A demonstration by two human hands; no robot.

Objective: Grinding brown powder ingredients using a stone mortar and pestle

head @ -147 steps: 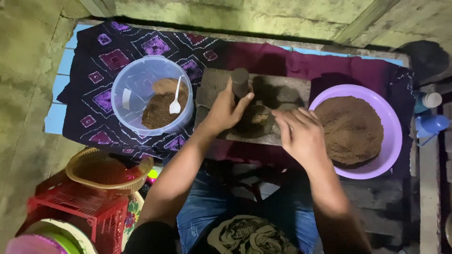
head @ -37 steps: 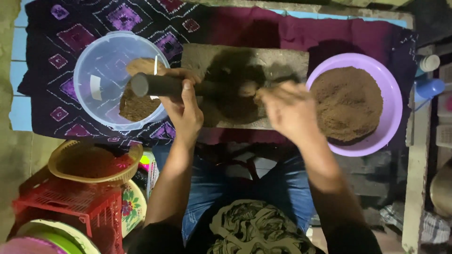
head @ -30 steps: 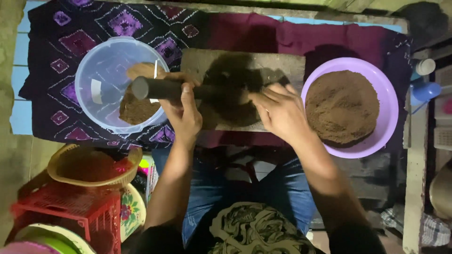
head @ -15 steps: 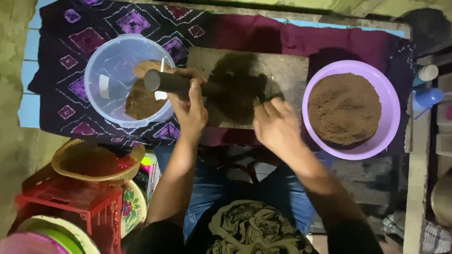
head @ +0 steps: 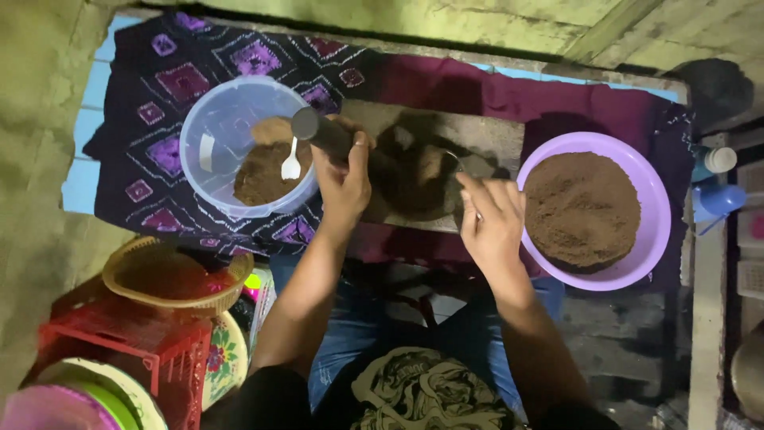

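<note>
dark patterned cloth (head: 159, 151) with purple diamonds covers the ground, maroon part toward the right. on it sits a flat grey stone slab (head: 477, 139), long axis left-right across the view, with a dark brown paste (head: 414, 171) heaped on its middle.

right of the slab: purple basin (head: 656, 215) full of brown powder, level surface. left of the slab: clear plastic bowl (head: 211, 131) with a smaller brown lump and a white spoon (head: 291, 163) standing in it, handle pointing up toward the far rim.

lower left, off the cloth: woven basket (head: 171, 279) on a red plastic crate (head: 119, 342), floral plate edge beside it. blue bottle (head: 716, 199) at the right edge.

dark cylindrical grinding roller (head: 322, 131): long axis runs roughly left-right, tilted, its round left end raised over the clear bowl's rim and facing up-left; the right part slopes down into the paste and is hidden there. sits on the slab's left half, between the two hands.

left hand (head: 344, 183): fingers wrapped closed around the roller near its left end, thumb on top.

right hand (head: 492, 223): at the slab's right near edge, fingers curled narrow, tips against the paste side. something thin and pale shows by the fingers; cannot tell what, or whether it grips the roller's other end.
</note>
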